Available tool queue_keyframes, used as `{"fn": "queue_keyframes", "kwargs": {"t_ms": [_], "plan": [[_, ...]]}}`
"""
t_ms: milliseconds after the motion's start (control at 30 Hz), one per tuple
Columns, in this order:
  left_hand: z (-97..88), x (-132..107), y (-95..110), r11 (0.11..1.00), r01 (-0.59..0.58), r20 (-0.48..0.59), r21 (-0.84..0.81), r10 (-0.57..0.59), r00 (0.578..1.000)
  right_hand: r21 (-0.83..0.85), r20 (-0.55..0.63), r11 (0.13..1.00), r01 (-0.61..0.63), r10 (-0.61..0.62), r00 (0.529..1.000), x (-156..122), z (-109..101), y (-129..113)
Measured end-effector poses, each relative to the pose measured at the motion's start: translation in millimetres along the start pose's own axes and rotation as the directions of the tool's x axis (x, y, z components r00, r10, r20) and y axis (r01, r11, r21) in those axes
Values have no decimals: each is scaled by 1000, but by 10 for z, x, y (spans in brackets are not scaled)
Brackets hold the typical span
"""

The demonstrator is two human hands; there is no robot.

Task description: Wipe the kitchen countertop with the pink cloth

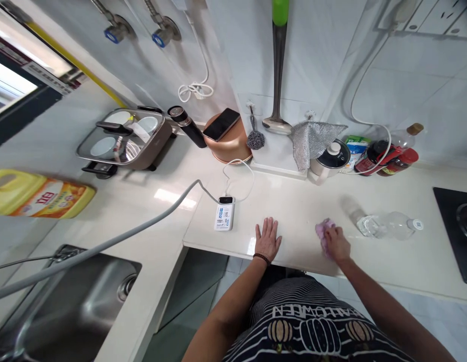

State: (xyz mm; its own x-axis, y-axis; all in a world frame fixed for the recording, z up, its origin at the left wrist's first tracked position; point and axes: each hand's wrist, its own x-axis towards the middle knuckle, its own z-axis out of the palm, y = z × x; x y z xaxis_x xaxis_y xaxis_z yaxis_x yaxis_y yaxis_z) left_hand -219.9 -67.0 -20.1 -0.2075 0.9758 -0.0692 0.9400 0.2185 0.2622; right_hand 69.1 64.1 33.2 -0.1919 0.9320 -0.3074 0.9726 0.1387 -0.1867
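Observation:
My left hand (pixel 268 240) lies flat on the white countertop (pixel 293 201), fingers stretched out, with a beaded bracelet at the wrist. A white power bank (pixel 224 215) with a cable plugged into it lies to its left. Over to the right, my right hand (pixel 338 244) has its fingers closed on a crumpled pink cloth (pixel 324 234), which is pressed against the counter. Beyond that hand stands a clear plastic bottle (pixel 397 225) with a white cap.
A grey hose (pixel 143 226) crosses over the counter near the steel sink (pixel 78 306). Along the wall stand an electric pan (pixel 143 156), a black flask (pixel 188 128), a copper-coloured pot (pixel 233 143) with a phone (pixel 222 124) on it, and a small cooker (pixel 331 157). A black stove (pixel 457 221) sits at right.

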Motion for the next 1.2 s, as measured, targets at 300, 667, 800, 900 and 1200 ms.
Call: {"fn": "queue_keyframes", "kwargs": {"t_ms": [300, 667, 800, 900, 1200], "plan": [[9, 3, -26, 1000, 4, -6, 9, -4, 1000, -25, 9, 998, 52, -52, 999, -123, 34, 238], [33, 28, -23, 1000, 16, -18, 8, -16, 1000, -27, -2, 1000, 11, -11, 1000, 397, -66, -527], [46, 25, -26, 1000, 6, -39, 4, -6, 999, -2, 128, 959, 285, -282, 951, -158, 260, -922], [62, 19, -40, 1000, -2, -58, -1, 2, 998, 2, 170, 932, 364, -359, 918, -326, 313, -843], [110, -2, -56, 1000, -14, -94, -15, 12, 996, -68, -63, 989, -135, 131, 989, 693, -346, 13]]}}
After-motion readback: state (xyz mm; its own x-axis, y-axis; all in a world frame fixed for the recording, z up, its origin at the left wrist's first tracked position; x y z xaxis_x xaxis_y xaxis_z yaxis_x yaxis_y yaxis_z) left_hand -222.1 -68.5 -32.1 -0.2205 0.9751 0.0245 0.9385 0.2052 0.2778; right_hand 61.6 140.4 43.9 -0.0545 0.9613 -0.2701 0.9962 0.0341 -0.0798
